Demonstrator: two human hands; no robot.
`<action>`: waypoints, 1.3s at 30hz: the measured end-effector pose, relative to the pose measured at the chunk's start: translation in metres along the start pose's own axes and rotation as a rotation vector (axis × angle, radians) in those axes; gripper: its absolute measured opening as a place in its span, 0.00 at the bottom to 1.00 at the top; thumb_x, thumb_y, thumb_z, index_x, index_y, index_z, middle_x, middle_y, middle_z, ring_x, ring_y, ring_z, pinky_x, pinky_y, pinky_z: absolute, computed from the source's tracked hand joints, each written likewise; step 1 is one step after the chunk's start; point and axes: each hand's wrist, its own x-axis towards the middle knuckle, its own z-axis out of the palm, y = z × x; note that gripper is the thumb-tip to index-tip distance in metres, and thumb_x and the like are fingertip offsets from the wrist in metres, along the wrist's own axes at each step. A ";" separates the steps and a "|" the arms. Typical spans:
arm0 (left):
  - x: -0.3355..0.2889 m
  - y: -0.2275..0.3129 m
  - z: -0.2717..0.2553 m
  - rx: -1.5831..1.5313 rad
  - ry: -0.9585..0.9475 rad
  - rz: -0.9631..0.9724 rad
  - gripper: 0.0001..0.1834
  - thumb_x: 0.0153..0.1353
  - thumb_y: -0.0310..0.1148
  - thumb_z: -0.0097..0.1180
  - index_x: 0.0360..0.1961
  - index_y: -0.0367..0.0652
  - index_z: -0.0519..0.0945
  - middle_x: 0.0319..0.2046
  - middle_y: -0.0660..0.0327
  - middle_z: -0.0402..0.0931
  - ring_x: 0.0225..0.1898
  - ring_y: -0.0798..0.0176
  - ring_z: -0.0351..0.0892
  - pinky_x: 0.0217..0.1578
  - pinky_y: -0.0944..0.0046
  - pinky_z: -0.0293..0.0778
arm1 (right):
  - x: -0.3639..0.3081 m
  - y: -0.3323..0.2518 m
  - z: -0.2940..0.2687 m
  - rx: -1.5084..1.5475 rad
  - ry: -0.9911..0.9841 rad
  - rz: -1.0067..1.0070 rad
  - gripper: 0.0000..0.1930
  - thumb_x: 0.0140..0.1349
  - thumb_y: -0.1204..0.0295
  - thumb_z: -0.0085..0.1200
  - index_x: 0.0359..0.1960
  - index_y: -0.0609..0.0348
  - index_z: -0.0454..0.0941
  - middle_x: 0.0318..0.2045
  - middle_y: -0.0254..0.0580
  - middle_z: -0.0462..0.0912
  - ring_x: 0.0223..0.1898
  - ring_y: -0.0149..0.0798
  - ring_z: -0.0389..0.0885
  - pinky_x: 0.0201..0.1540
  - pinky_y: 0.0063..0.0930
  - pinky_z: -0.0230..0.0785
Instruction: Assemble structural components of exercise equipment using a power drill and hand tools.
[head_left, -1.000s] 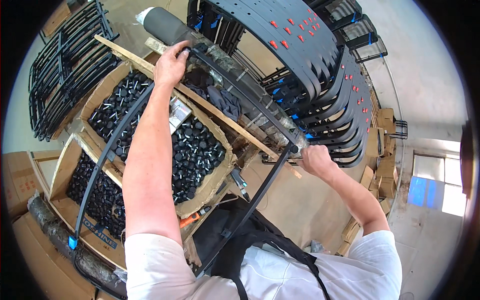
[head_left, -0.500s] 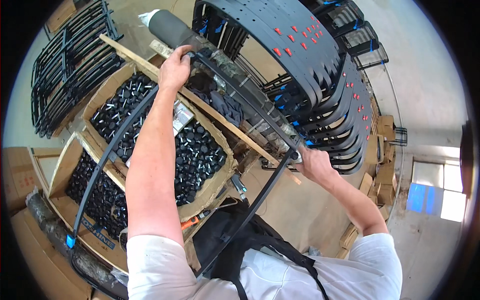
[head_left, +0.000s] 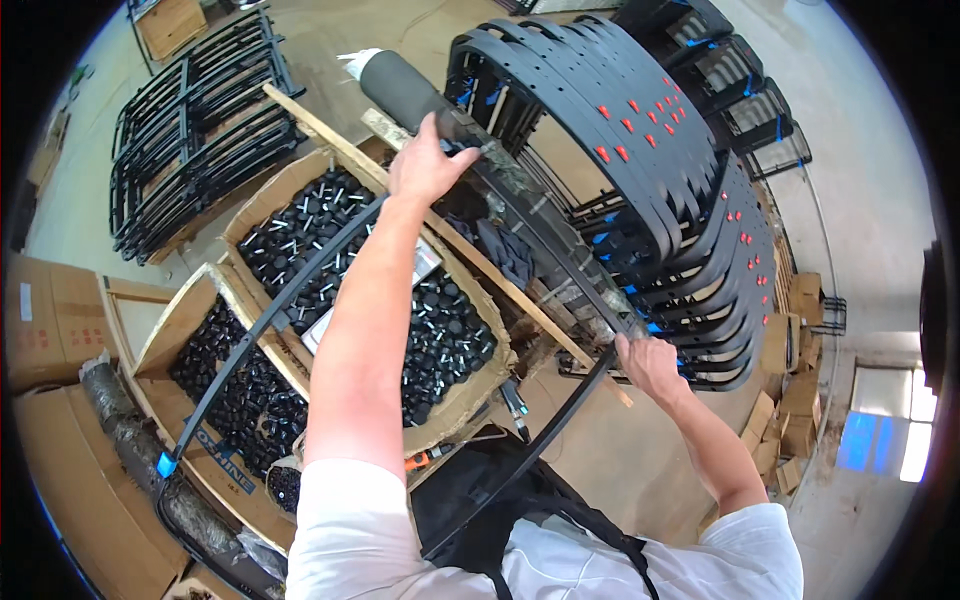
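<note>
Black curved frame [head_left: 270,300] has swung closer to the stacked frames [head_left: 690,200]; left hand [head_left: 428,165] grips its top, right hand [head_left: 645,362] clutches its lower rail. Cardboard boxes [head_left: 470,395] below hold black knobs [head_left: 440,330].

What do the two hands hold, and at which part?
Both hold one curved black frame. The left hand grips its far top bend; the right hand grips the near side bar.

Concrete floor [head_left: 640,460], cardboard boxes [head_left: 455,405], stacked black frames [head_left: 190,130], foam roll [head_left: 400,85]
</note>
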 end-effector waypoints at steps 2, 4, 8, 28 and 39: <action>0.007 0.003 -0.018 0.007 -0.041 0.002 0.52 0.58 0.60 0.70 0.77 0.45 0.64 0.61 0.42 0.81 0.60 0.42 0.83 0.61 0.46 0.77 | -0.002 0.001 -0.002 -0.010 0.054 -0.050 0.31 0.76 0.53 0.49 0.16 0.58 0.82 0.17 0.52 0.83 0.21 0.55 0.86 0.25 0.47 0.79; 0.013 -0.011 -0.047 0.178 -0.198 0.163 0.42 0.65 0.55 0.66 0.72 0.40 0.69 0.57 0.39 0.82 0.57 0.38 0.84 0.57 0.46 0.79 | -0.008 0.010 0.001 -0.029 0.157 -0.056 0.30 0.75 0.53 0.51 0.15 0.58 0.82 0.15 0.53 0.82 0.20 0.54 0.86 0.23 0.46 0.79; 0.028 -0.115 -0.112 0.108 0.599 -0.232 0.25 0.73 0.48 0.59 0.60 0.39 0.80 0.51 0.44 0.86 0.53 0.41 0.86 0.52 0.44 0.82 | 0.002 -0.004 -0.007 0.015 0.184 -0.032 0.29 0.73 0.55 0.56 0.13 0.58 0.80 0.14 0.53 0.81 0.17 0.53 0.84 0.22 0.46 0.78; 0.027 0.017 -0.021 0.438 -0.201 0.309 0.25 0.68 0.55 0.63 0.37 0.39 0.88 0.39 0.46 0.89 0.46 0.44 0.90 0.46 0.48 0.84 | -0.010 0.000 -0.028 0.299 0.091 -0.021 0.24 0.74 0.50 0.49 0.34 0.62 0.82 0.31 0.57 0.88 0.37 0.64 0.88 0.43 0.55 0.80; 0.028 -0.030 -0.033 0.284 -0.108 0.528 0.19 0.71 0.49 0.57 0.47 0.44 0.83 0.46 0.50 0.87 0.52 0.44 0.86 0.51 0.45 0.80 | 0.006 0.019 -0.012 0.163 -0.307 0.220 0.24 0.72 0.51 0.55 0.37 0.65 0.82 0.29 0.63 0.86 0.38 0.63 0.87 0.44 0.54 0.80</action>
